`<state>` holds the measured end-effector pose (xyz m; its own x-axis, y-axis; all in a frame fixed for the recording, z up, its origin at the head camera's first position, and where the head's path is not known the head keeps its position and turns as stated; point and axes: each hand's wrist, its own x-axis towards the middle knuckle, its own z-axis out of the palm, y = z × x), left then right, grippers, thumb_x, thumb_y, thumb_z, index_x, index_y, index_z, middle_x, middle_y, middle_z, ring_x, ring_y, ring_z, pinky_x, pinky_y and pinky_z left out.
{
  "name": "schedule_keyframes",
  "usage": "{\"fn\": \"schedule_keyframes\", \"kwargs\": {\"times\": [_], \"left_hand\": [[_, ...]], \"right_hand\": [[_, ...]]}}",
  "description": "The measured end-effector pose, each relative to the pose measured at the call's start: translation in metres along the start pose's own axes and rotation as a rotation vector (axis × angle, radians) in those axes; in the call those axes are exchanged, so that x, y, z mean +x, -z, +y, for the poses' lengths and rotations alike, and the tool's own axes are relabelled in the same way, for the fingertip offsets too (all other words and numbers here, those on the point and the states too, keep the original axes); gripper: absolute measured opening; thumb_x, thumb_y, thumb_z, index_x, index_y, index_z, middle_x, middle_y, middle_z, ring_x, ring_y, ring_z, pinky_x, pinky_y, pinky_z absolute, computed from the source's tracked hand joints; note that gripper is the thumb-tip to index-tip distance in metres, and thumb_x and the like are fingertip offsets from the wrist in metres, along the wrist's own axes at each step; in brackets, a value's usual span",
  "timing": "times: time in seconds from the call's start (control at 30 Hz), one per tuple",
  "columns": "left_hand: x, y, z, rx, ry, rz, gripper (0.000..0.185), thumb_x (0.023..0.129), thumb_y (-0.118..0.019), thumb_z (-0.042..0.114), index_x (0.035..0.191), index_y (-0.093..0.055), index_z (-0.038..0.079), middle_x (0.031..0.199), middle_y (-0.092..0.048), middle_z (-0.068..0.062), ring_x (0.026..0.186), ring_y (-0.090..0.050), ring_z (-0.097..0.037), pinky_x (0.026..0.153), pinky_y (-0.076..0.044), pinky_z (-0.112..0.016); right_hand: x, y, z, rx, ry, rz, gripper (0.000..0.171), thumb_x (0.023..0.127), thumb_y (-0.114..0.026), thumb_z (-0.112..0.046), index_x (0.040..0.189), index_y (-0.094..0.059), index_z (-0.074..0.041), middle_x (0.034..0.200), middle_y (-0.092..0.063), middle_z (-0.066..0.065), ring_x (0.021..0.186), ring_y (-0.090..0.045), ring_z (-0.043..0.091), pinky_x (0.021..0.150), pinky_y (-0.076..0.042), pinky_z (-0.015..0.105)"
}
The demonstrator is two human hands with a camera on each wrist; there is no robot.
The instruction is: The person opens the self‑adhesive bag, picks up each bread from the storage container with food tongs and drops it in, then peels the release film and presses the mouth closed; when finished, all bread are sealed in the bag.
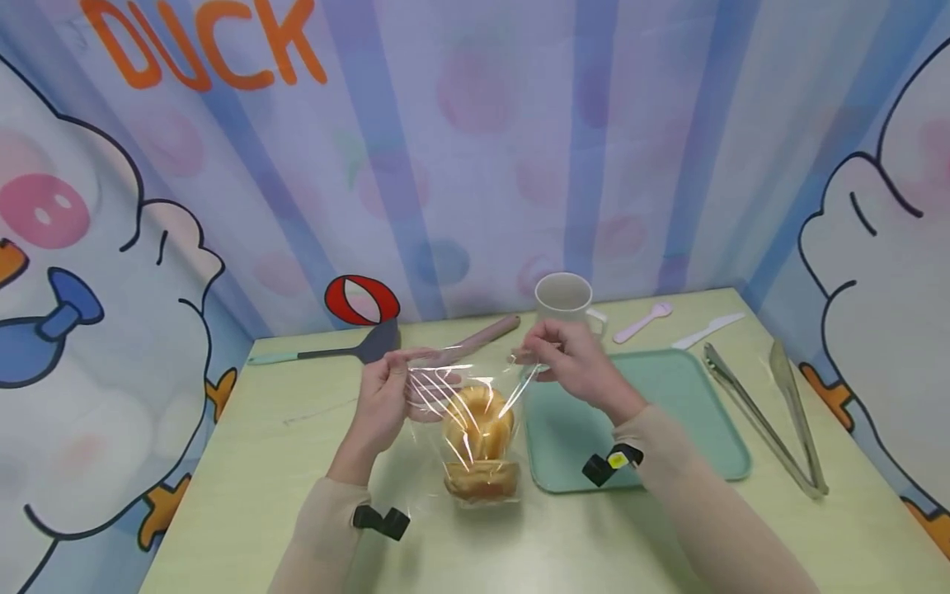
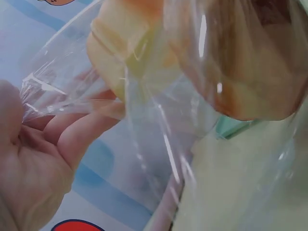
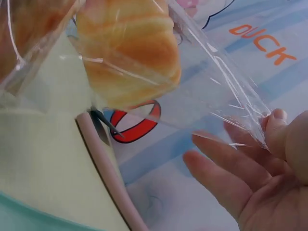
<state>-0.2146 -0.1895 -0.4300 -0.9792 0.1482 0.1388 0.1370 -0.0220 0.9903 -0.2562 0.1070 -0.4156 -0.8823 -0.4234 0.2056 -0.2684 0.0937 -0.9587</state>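
Observation:
Both hands hold up a clear plastic bag (image 1: 430,375) by its top corners over the front middle of the table. My left hand (image 1: 380,406) pinches the left corner between thumb and fingers, as the left wrist view shows. The right corner is pinched by my right hand (image 1: 577,363), whose other fingers spread out in the right wrist view. Inside the bag, a golden, ridged bread roll (image 1: 478,417) stands above a browner piece of bread (image 1: 482,480) at the bottom. Glare on the film hides parts of the breads.
A green tray (image 1: 638,429) lies right of the bag, with metal tongs (image 1: 764,421) beyond it. Behind stand a white mug (image 1: 562,295), a pink fork-like utensil (image 1: 642,322) and a white knife (image 1: 708,330). A grey turner (image 1: 374,342) and a pink-handled utensil (image 1: 486,332) lie at the back.

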Motion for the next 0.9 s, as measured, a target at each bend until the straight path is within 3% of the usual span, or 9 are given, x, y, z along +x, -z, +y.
{"fn": "schedule_keyframes", "kwargs": {"times": [0.13,0.27,0.43,0.53,0.67,0.77,0.9], "left_hand": [[0.005,0.003,-0.007,-0.075,0.070,-0.006,0.082,0.103,-0.038,0.067,0.138,-0.060,-0.004,0.106,-0.077,-0.026,0.086,-0.080,-0.034,0.058,-0.062,-0.045],[0.007,0.008,-0.023,-0.131,0.168,0.007,0.082,0.104,-0.035,0.067,0.144,-0.055,-0.002,0.106,-0.078,-0.022,0.085,-0.080,-0.031,0.060,-0.063,-0.046],[0.013,0.015,-0.049,-0.167,0.306,0.059,0.075,0.107,-0.027,0.064,0.146,-0.050,0.003,0.111,-0.077,-0.024,0.085,-0.080,-0.028,0.061,-0.064,-0.045],[0.016,0.017,-0.059,-0.176,0.340,0.095,0.074,0.108,-0.026,0.061,0.144,-0.051,0.002,0.109,-0.077,-0.025,0.082,-0.080,-0.028,0.060,-0.063,-0.046],[0.022,0.020,-0.065,-0.145,0.364,0.098,0.073,0.110,-0.025,0.059,0.146,-0.049,-0.001,0.108,-0.077,-0.025,0.082,-0.080,-0.032,0.067,-0.064,-0.051],[0.027,0.022,-0.069,-0.096,0.390,0.099,0.072,0.111,-0.023,0.057,0.151,-0.045,0.001,0.113,-0.076,-0.026,0.087,-0.080,-0.034,0.072,-0.064,-0.052],[0.031,0.021,-0.075,-0.047,0.436,0.126,0.067,0.114,-0.023,0.053,0.158,-0.037,0.006,0.122,-0.072,-0.028,0.099,-0.077,-0.039,0.072,-0.064,-0.052]], "right_hand": [[0.006,-0.005,0.009,0.137,-0.122,-0.053,0.024,0.115,-0.044,-0.017,0.112,-0.054,0.004,0.112,-0.073,0.024,0.101,-0.078,0.034,0.075,-0.064,0.052],[0.014,-0.012,0.026,0.199,-0.195,-0.056,0.024,0.115,-0.043,-0.018,0.112,-0.053,0.003,0.105,-0.073,0.020,0.093,-0.079,0.032,0.068,-0.065,0.045],[0.021,-0.025,0.044,0.211,-0.294,-0.027,0.026,0.114,-0.044,-0.016,0.116,-0.053,0.008,0.103,-0.072,0.020,0.090,-0.080,0.027,0.062,-0.063,0.034],[0.024,-0.034,0.049,0.187,-0.348,0.014,0.029,0.114,-0.045,-0.016,0.119,-0.055,0.010,0.104,-0.073,0.020,0.089,-0.079,0.025,0.061,-0.062,0.032],[0.028,-0.041,0.055,0.168,-0.393,0.082,0.028,0.113,-0.048,-0.016,0.125,-0.057,0.008,0.105,-0.073,0.020,0.090,-0.079,0.025,0.059,-0.062,0.032],[0.032,-0.044,0.060,0.188,-0.418,0.115,0.032,0.112,-0.049,-0.016,0.135,-0.053,0.006,0.110,-0.070,0.023,0.098,-0.078,0.031,0.063,-0.064,0.035],[0.034,-0.048,0.067,0.196,-0.426,0.094,0.048,0.112,-0.049,-0.017,0.153,-0.036,0.003,0.132,-0.062,0.033,0.117,-0.070,0.040,0.080,-0.064,0.043]]}}
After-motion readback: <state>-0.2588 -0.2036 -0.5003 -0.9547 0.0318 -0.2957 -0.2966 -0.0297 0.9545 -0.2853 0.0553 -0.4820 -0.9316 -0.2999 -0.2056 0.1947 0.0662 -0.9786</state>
